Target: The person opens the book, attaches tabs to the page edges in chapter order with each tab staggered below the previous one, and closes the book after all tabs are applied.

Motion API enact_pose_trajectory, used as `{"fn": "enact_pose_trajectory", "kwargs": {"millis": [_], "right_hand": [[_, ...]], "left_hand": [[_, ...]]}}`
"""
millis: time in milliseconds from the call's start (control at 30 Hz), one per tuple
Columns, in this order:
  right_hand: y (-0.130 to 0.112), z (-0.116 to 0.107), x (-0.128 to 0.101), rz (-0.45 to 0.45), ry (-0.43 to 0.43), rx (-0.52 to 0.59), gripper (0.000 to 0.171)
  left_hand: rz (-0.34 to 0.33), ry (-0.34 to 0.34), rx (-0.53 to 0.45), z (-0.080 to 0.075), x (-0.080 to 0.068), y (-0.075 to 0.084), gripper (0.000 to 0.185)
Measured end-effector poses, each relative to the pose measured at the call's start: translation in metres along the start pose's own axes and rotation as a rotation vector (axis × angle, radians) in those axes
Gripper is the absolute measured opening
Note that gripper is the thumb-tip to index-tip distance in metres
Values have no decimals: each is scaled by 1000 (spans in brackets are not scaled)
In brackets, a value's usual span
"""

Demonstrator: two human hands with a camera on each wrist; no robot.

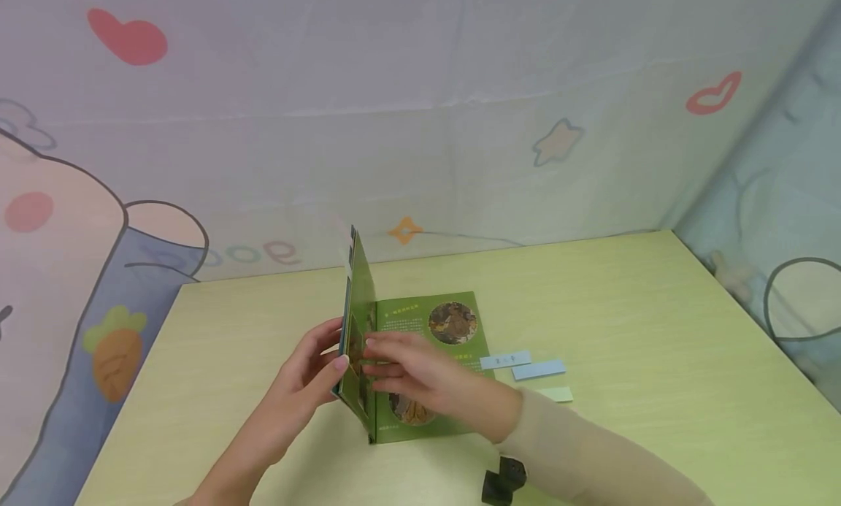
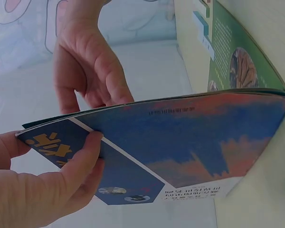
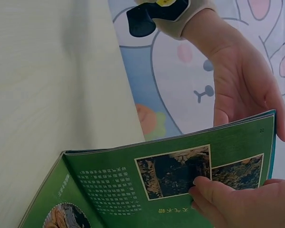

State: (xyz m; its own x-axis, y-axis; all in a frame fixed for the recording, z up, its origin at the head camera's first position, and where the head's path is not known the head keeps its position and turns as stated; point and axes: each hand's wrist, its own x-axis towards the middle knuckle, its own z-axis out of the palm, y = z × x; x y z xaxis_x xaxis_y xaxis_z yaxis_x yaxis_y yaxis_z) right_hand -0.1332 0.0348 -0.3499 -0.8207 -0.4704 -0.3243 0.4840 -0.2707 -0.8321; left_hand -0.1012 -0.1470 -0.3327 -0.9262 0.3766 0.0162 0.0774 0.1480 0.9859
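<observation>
nearest the viewer: right hand [image 1: 420,378], fingers [image 3: 213,190] laid loosely straight against the inner green pages [image 3: 199,166] of the raised leaves, pinching nothing, only touching. just left of it: left hand [image 1: 309,378], thumb and fingers curled round the outer edge of the same raised leaves, gripping the blue cover [image 2: 180,137] from the other side; thumb [image 2: 83,156] pressed on the cover near its yellow lettering. between both hands: booklet [image 1: 358,331], front part stood nearly upright, spine down on the table [image 1: 624,309]. under and beyond the right hand: the remaining green page [image 1: 427,323] lying flat, round photo [image 1: 452,323] showing past the fingertips, another picture half hidden beneath the palm.

to the right of the right hand, close by: three small paper strips [image 1: 535,371], two pale blue, one pale green, flat on the table, apart from the booklet. near the right forearm: beige sleeve [image 1: 591,455] and a dark wrist device [image 1: 502,480]. far beyond both hands: cartoon-printed backdrop [image 1: 420,126] with hearts and a star.

judged progress: booklet already opened, leaves lifted about halfway through a turn; not yet laid flat on either side. strips untouched, none seen lying on a page so far.
</observation>
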Motion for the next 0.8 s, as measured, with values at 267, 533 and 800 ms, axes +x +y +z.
{"fn": "enact_pose_trajectory", "kwargs": {"millis": [267,533,800], "right_hand": [[-7,-9,-9,-27,-5,57,42],[-10,-24,-16,-47,-16,117,34],[-9,-49,-30,-41,-23,179,51]], "left_hand": [[-32,-24,61,14,8,1,49],[-40,-177,29,21,21,-12,51],[-109,-252,131,31,33,-41,63]]}}
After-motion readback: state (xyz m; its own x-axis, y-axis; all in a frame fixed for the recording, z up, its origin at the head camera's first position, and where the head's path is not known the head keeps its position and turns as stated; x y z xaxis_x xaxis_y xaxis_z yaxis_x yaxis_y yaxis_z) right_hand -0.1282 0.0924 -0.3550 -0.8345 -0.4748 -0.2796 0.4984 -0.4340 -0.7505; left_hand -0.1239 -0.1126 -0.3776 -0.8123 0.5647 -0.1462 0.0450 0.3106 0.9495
